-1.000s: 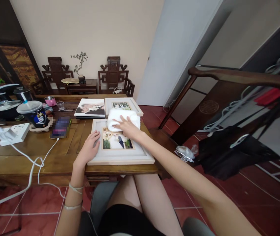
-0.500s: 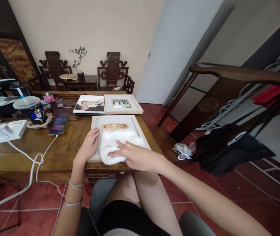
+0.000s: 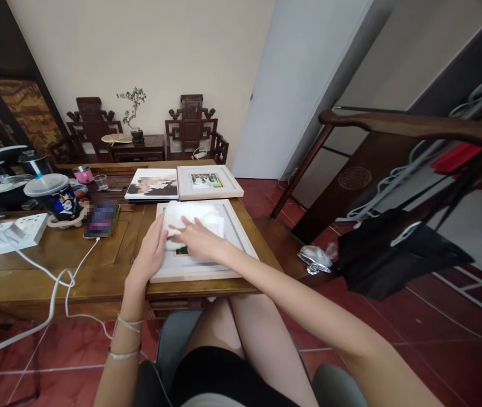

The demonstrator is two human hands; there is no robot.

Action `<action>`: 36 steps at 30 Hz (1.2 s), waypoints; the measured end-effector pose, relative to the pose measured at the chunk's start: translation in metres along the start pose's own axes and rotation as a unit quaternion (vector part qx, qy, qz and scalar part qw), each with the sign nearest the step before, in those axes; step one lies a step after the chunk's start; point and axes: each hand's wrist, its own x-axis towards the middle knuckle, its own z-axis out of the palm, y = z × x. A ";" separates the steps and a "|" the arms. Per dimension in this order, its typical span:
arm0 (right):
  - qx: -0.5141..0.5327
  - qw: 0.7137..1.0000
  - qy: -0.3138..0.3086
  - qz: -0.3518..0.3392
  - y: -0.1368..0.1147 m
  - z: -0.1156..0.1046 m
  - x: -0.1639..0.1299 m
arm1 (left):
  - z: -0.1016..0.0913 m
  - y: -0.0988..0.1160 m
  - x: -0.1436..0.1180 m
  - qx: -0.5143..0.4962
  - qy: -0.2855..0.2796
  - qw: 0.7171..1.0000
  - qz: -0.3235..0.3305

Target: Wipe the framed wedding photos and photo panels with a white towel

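A light wooden picture frame [image 3: 241,249] lies flat at the front edge of the table. My right hand [image 3: 200,240] presses on a folded, fluffy white cloth [image 3: 207,215], its fingers spread over the fabric. This cloth covers the upper left of the frame and hides most of the picture inside. My left hand [image 3: 151,249] rests along the frame's left side, fingers stretched out beside the cloth.
Behind lie a second framed photo [image 3: 207,181] and a photo panel [image 3: 152,183]. Leftward on the wooden table [image 3: 130,274] are a phone [image 3: 101,219], a lidded cup [image 3: 54,195] and a power strip [image 3: 24,232] with white cables. A wooden chair [image 3: 351,169] stands right.
My right hand has pushed the white cloth up and left across the frame, uncovering its lower right part. The left hand stays at the frame's left side, slightly farther up.
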 end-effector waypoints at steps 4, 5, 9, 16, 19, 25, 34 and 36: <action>0.025 0.998 -0.017 -0.059 -0.016 -0.010 -0.045 | 0.000 0.002 -0.001 -0.005 -0.015 0.999 -0.037; 0.032 0.998 -0.025 -0.054 -0.016 -0.013 -0.056 | 0.001 0.001 -0.001 -0.002 -0.025 0.999 -0.044; 0.056 0.996 -0.070 0.031 0.002 -0.026 -0.086 | 0.003 -0.006 0.000 0.032 -0.075 0.996 -0.033; 0.038 0.994 -0.090 0.044 0.000 -0.031 -0.073 | 0.008 -0.017 0.000 0.064 -0.072 0.995 -0.012; 0.022 0.998 -0.058 0.008 -0.017 -0.027 -0.054 | 0.007 -0.015 0.000 0.064 -0.073 0.995 -0.014; 0.016 1.000 0.010 -0.017 -0.025 -0.016 -0.062 | 0.004 -0.012 0.000 0.050 -0.083 0.995 -0.021; 0.074 0.989 -0.054 0.115 0.022 -0.021 -0.114 | 0.007 -0.018 -0.001 0.041 -0.075 0.996 -0.019; 0.121 0.989 -0.034 0.074 0.019 -0.023 -0.109 | 0.007 -0.017 -0.001 0.045 -0.070 0.996 -0.018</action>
